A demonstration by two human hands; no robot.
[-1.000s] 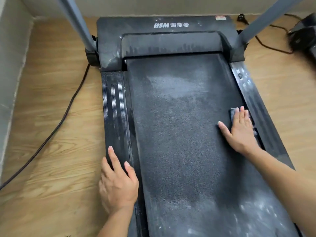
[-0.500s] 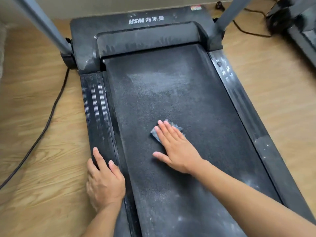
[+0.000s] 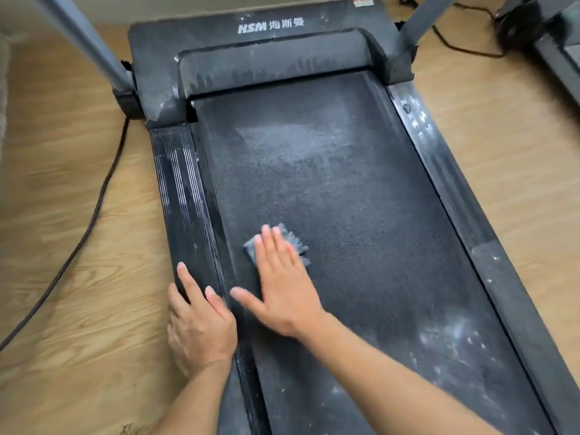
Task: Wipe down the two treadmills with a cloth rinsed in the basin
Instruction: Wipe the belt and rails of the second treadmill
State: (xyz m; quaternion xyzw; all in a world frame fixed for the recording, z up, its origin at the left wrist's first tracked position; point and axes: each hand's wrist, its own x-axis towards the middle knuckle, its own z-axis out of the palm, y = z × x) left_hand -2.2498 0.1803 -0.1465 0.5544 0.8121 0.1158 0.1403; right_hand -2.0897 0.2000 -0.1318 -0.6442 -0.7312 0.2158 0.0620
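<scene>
Head view, the only one: the right hand [image 3: 284, 287] lies flat on a small grey-blue cloth [image 3: 292, 241], which sits on the treadmill belt [image 3: 345, 199] toward the belt's left edge, about halfway along what shows. The grip here is spread wide. The fingers are straight and together and the thumb is splayed out, pressing down on the cloth rather than curled round it. Only a ragged fringe of cloth shows past the fingertips.

The left hand [image 3: 201, 324] rests on the ribbed left side rail [image 3: 182, 189], just beside the right thumb. It holds nothing, and its grip is likewise flat. Motion blur makes it hard to say whether its outer fingers hook over the rail's edge.

The cloth looks soft, limp and light, and it is probably damp. It should bunch and drag on the belt's rough grain, so a broad palm over its middle suits wiping. To lift it for rinsing, gathering a loose edge between thumb and fingers would do.

A pale dusty patch [image 3: 288, 142] lies farther up the belt, and white specks [image 3: 455, 340] dot the near right. The right side rail [image 3: 439, 171] looks smeared.

Part of the second treadmill [image 3: 558, 42] shows at top right. No basin is in view. A black cable [image 3: 94, 215] runs across the wooden floor [image 3: 78, 277].
</scene>
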